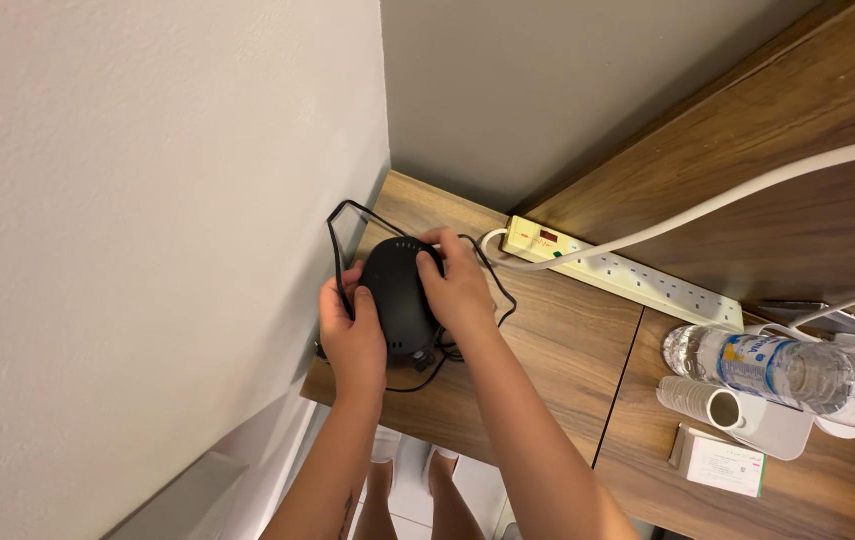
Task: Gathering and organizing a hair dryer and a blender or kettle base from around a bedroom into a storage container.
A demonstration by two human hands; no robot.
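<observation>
Both forearms are bare and sleeveless, the left forearm [332, 480] bearing a small dark tattoo.

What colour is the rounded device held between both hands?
Black, seen in the head view: device.

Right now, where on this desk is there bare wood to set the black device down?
Bare wood lies between the right hand and the desk seam, below the power strip. The far right is crowded with a water bottle, a small box and white cables.
</observation>
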